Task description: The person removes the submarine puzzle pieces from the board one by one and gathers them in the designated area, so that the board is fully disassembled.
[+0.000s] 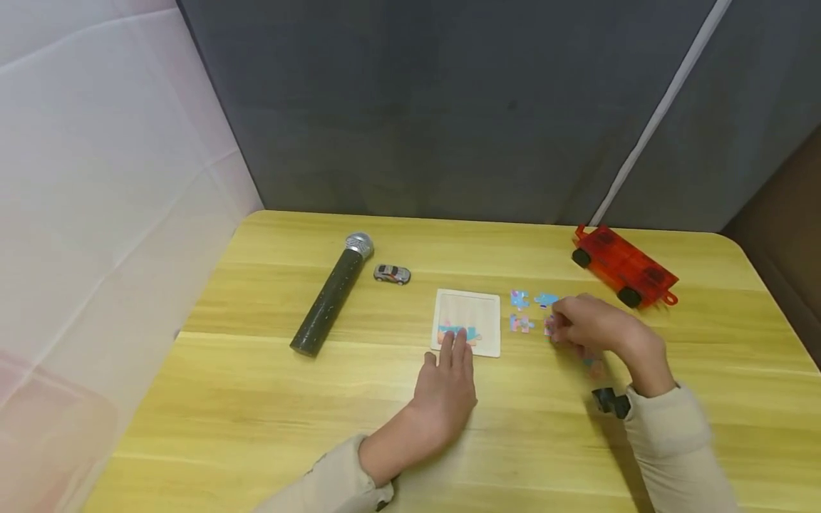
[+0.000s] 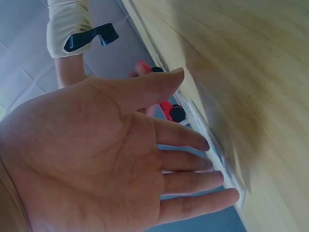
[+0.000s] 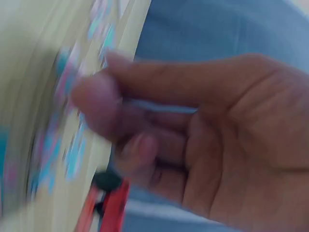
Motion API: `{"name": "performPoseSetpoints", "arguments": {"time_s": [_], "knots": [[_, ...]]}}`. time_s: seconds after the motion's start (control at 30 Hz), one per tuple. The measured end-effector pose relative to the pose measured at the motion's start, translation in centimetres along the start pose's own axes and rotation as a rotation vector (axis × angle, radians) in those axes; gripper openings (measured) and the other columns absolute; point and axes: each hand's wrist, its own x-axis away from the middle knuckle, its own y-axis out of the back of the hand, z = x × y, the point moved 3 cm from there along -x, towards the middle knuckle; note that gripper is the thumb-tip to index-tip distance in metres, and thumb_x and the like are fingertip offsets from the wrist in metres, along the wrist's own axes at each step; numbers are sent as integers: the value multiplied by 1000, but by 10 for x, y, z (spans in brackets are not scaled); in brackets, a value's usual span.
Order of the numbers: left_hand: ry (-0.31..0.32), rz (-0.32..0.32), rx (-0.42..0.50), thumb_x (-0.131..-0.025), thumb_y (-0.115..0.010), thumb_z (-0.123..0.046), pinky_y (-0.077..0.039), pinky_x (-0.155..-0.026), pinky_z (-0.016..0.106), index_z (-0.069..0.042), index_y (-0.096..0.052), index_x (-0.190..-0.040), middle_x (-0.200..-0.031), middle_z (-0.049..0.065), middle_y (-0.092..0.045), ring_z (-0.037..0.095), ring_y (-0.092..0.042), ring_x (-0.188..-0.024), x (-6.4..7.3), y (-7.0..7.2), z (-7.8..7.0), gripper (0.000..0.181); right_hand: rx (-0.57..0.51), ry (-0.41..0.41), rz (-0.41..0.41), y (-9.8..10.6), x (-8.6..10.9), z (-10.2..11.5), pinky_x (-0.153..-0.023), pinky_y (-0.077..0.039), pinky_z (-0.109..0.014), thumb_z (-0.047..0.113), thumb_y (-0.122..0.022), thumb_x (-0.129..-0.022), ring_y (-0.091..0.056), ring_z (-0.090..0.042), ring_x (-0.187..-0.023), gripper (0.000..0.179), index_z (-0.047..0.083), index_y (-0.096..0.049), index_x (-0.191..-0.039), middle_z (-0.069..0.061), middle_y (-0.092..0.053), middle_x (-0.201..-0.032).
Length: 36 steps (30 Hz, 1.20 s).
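Note:
In the head view my left hand (image 1: pixel 445 395) reaches with extended fingers to the near edge of a pale square puzzle tray (image 1: pixel 471 303). Joined colourful puzzle pieces (image 1: pixel 473 333) lie along the tray's near side, partly hidden by those fingers. The left wrist view shows this palm (image 2: pixel 96 150) flat, with its fingertips at the tray's edge. To the right, my right hand (image 1: pixel 596 328) bends its fingers down over a puzzle piece (image 1: pixel 548 325). Thumb and index finger come together in the blurred right wrist view; whether they pinch a piece is hidden.
Loose puzzle pieces (image 1: pixel 519 299) lie between the tray and my right hand, with more under that wrist. A red toy trailer (image 1: pixel 625 265) with black wheels stands at the back right. Left of the tray are a small toy car (image 1: pixel 392 274) and a black microphone (image 1: pixel 330 299).

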Motion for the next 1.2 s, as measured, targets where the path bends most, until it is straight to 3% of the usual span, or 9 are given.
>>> {"name": "performPoseSetpoints", "arguments": {"time_s": [0.1, 0.2, 0.3, 0.37, 0.57, 0.77, 0.97, 1.2], "knots": [[16, 9, 8, -111, -50, -63, -48, -122, 37, -13, -40, -171, -179, 13, -33, 28, -35, -166, -1, 0, 1, 79, 68, 173, -70, -9, -15, 29, -65, -50, -28, 6, -73, -104, -56, -10, -63, 14, 6, -68, -92, 1, -63, -72], [40, 27, 26, -108, -54, -66, -48, -122, 38, -14, -43, -170, -175, 15, -40, 30, -39, -164, -2, 1, 3, 82, 135, 273, -136, -23, -31, 53, -72, -54, -31, 7, -75, -103, -59, -12, -77, 5, 3, -73, -104, -3, -69, -91], [42, 41, 20, -107, -54, -68, -50, -120, 37, -16, -43, -170, -173, 15, -43, 31, -40, -162, -2, 0, 4, 82, 187, 262, -195, -38, -43, 68, -74, -57, -34, 9, -78, -102, -61, -16, -83, 16, 1, -72, -114, -7, -67, -106], [38, 41, 13, -108, -53, -68, -52, -118, 36, -16, -43, -170, -172, 15, -44, 31, -41, -162, -3, 0, 4, 81, 200, 225, -227, -45, -50, 73, -70, -58, -34, 9, -79, -102, -60, -17, -81, 16, 2, -71, -114, -9, -63, -108], [42, 31, -4, -109, -52, -66, -56, -112, 34, -17, -46, -169, -171, 14, -47, 31, -43, -161, -4, 1, 3, 77, 203, 171, -318, -58, -59, 78, -61, -55, -32, 5, -80, -100, -57, -16, -73, 14, 5, -66, -101, -8, -59, -100], [37, 32, -8, -109, -52, -65, -58, -109, 35, -17, -47, -168, -170, 14, -48, 31, -45, -160, -6, 1, 1, 76, 93, 196, -353, -59, -62, 76, -66, -52, -29, -2, -78, -98, -56, -14, -76, 18, 7, -63, -94, -2, -63, -85], [46, 25, -19, -109, -51, -67, -59, -107, 33, -18, -49, -167, -169, 15, -49, 32, -46, -159, -6, 0, 1, 76, -130, 198, -276, -35, -55, 63, -67, -52, -27, -5, -75, -99, -63, -13, -72, 15, 4, -63, -99, -6, -71, -84], [49, -13, -57, -107, -50, -70, -59, -108, 32, -19, -51, -166, -167, 15, -50, 32, -49, -157, -7, -2, -2, 78, -207, 100, 63, -3, -13, 14, -59, -48, -26, -6, -68, -103, -54, -12, -59, 19, 5, -63, -89, -3, -62, -74]]}}
